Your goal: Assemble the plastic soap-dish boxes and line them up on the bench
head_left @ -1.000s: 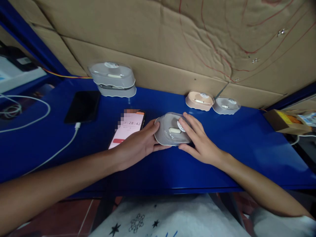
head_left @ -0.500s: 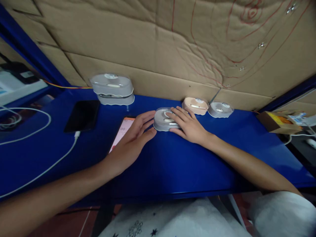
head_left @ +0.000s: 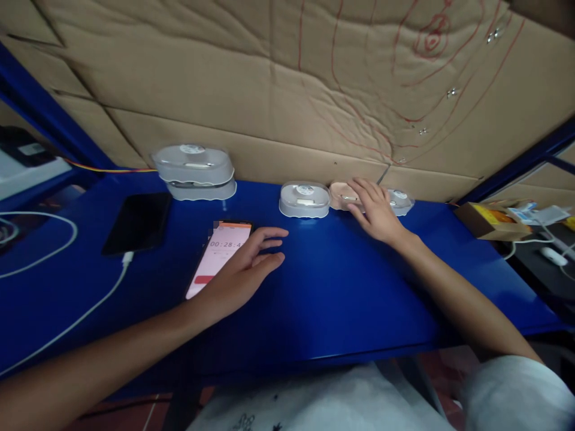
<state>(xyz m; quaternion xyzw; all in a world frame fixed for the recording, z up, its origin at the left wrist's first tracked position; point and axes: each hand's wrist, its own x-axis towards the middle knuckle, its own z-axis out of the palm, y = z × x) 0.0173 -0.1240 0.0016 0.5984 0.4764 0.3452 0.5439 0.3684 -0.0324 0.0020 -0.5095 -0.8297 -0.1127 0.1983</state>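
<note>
My right hand (head_left: 375,209) lies over the right part of a beige oval case (head_left: 340,196), fingers apart; whether it grips the case I cannot tell. Just left of that case sits a grey oval case (head_left: 304,201) with a clear lid and a round sticker. Another grey case (head_left: 401,202) is partly hidden behind my right hand. My left hand (head_left: 254,260) hovers over the blue table with its fingers apart and nothing in them, beside a phone (head_left: 218,254) with a lit timer screen.
Two stacked grey cases (head_left: 195,170) stand at the back left. A dark phone (head_left: 139,221) with a white cable (head_left: 103,305) lies before them. A cardboard wall (head_left: 202,72) rises behind the table; an open carton (head_left: 492,221) is at the right.
The grey case both hands were at now stands farther back, beside the beige case, released. My right hand has moved right onto the beige case. My left hand stays near the lit phone.
</note>
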